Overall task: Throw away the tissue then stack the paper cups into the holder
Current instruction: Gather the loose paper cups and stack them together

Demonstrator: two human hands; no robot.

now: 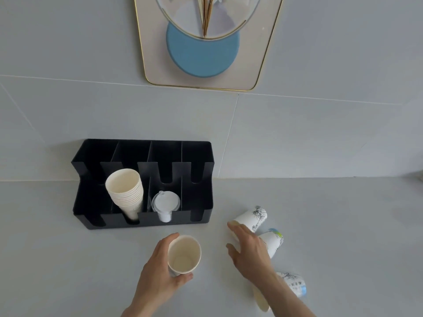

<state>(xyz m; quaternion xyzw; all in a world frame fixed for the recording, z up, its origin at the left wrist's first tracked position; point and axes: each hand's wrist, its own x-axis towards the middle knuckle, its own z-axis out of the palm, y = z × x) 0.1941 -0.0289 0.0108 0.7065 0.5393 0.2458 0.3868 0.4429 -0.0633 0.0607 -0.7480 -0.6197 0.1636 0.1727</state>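
My left hand (158, 268) grips an upright white paper cup (184, 253) in front of the black holder (201, 156). A stack of paper cups (124, 191) leans in the holder's second slot from the left. My right hand (249, 250) is spread open over the printed paper cups lying on their sides: a far one (254, 217), a middle one (274, 241) partly under my palm, and a near one (294, 282) behind my forearm. No tissue is in view.
A clear plastic lid stack (165, 203) sits in the holder's third slot. The holder stands against the grey tiled wall. A gold-framed picture (206, 53) hangs above. The grey counter extends to the left and right.
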